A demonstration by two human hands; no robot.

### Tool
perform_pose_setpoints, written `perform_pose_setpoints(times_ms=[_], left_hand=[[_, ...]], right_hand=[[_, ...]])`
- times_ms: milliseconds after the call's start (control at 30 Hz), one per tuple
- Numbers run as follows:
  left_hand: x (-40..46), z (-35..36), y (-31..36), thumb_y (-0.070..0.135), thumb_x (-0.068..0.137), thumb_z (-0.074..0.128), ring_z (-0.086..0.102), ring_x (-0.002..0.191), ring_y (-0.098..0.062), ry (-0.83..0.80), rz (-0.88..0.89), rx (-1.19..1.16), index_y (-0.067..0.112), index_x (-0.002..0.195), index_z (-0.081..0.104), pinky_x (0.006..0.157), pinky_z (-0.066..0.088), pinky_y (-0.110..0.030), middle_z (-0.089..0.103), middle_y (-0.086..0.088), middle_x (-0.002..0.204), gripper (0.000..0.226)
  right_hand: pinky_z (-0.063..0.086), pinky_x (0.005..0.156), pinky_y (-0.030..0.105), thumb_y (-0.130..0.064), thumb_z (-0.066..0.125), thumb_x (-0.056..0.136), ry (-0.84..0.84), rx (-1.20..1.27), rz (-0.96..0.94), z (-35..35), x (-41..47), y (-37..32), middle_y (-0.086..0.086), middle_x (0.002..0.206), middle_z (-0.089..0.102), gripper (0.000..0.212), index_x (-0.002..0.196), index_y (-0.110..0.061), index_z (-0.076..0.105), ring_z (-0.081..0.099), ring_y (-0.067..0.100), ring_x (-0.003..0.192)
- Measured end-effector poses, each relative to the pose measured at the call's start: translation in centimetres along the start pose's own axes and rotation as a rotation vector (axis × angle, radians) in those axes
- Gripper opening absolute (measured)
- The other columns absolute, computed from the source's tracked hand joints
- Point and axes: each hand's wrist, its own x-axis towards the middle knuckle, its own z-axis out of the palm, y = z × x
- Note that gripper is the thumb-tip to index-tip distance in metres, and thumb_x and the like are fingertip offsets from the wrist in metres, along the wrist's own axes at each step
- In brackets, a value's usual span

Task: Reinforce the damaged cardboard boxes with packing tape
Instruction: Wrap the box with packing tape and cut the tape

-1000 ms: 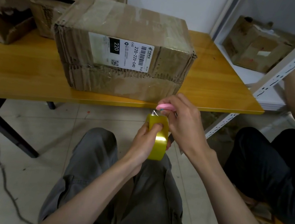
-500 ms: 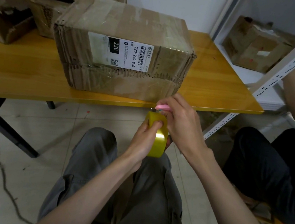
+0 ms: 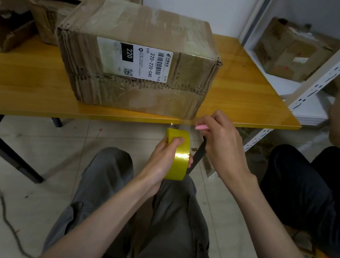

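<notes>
Left hand (image 3: 162, 159) grips tape roll (image 3: 178, 154) below near desk (image 3: 32, 83) edge, right hand (image 3: 222, 143) pinches pink cutter (image 3: 202, 128) at pulled strip; slack could let strip fold and stick before reaching box (image 3: 138, 61).

Big box (image 3: 139, 57) on table (image 3: 22, 82), near its front edge. Two more boxes (image 3: 51, 5) behind-left. Tape roll (image 3: 177, 155) in front, below the edge (shelf unit (image 3: 322, 82) right).

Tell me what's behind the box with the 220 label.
Behind the labelled box sit two more worn cardboard boxes on the table; their lower right parts are hidden by it.
</notes>
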Motion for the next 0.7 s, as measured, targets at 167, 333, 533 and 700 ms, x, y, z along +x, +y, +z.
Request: perform_pose_setpoints(times_ms=[167,333,533,700], left_hand=[[-0.2,0.1,0.4,0.031,0.105,0.046,0.067,0.059,-0.013,0.012,-0.009,-0.008,0.009,0.127,0.054,0.05,0.049,-0.018,0.069,-0.011,0.074,0.032],[-0.2,0.4,0.7,0.032,0.105,0.047,0.067,0.06,-0.014,0.009,-0.017,0.002,0.008,0.126,0.055,0.051,0.05,-0.019,0.07,-0.01,0.075,0.032],[-0.2,0.4,0.8,0.05,0.106,0.037,0.067,0.065,-0.015,-0.001,-0.017,0.041,0.021,0.118,0.055,0.057,0.051,-0.024,0.07,-0.009,0.075,0.036],[0.3,0.4,0.1,0.054,0.105,0.037,0.067,0.06,-0.017,0.035,-0.062,0.023,0.016,0.122,0.055,0.05,0.049,-0.021,0.071,-0.012,0.074,0.046]], right_hand=[[0.043,0.063,0.012,-0.01,0.068,0.095,0.065,0.242,0.361,-0.4,2.4,2.9,-0.001,0.096,0.061,0.016,0.11,-0.014,0.063,0.055,0.004,0.08],[0.046,0.064,0.02,-0.016,0.071,0.093,0.023,0.385,0.604,2.4,7.9,6.2,0.007,0.105,0.067,0.021,0.105,-0.021,0.055,0.062,0.02,0.094],[0.046,0.092,0.027,-0.018,0.071,0.093,0.275,0.408,0.612,3.3,8.1,5.4,0.001,0.12,0.05,0.03,0.12,-0.016,0.057,0.051,0.007,0.104],[0.041,0.062,0.029,-0.027,0.06,0.101,0.25,0.943,0.702,2.3,3.0,0.2,-0.003,0.068,0.054,0.025,0.088,-0.006,0.064,0.048,0.011,0.065]])
